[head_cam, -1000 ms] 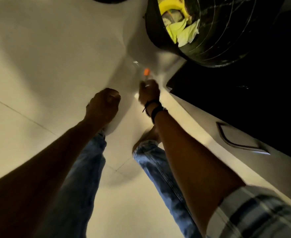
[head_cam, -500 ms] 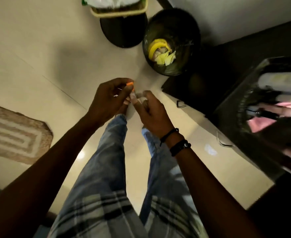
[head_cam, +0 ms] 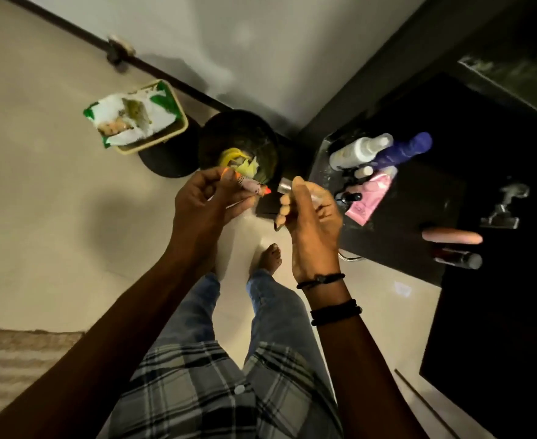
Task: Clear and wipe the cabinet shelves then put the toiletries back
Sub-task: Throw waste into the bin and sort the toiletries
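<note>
The left grip (head_cam: 203, 204) pinches a small pink tube (head_cam: 250, 187) with an orange tip, and the right grip (head_cam: 308, 223) holds a silvery piece (head_cam: 284, 186), likely its cap, just beside it, in front of the bin (head_cam: 229, 128). One toiletry is being sorted. Next, the piece needs lining up on the tip, then the tube goes with the other toiletries (head_cam: 360, 150) on the dark bench (head_cam: 419, 198).

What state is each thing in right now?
left hand: holds pink stick, orange tip exposed
right hand: pinches silvery cap, apart from stick
bin: open, yellow waste inside
white spray bottle: on dark cabinet, upright or lying unclear
pink tube: lying on cabinet
wipes pack: torn open, in tray
</note>
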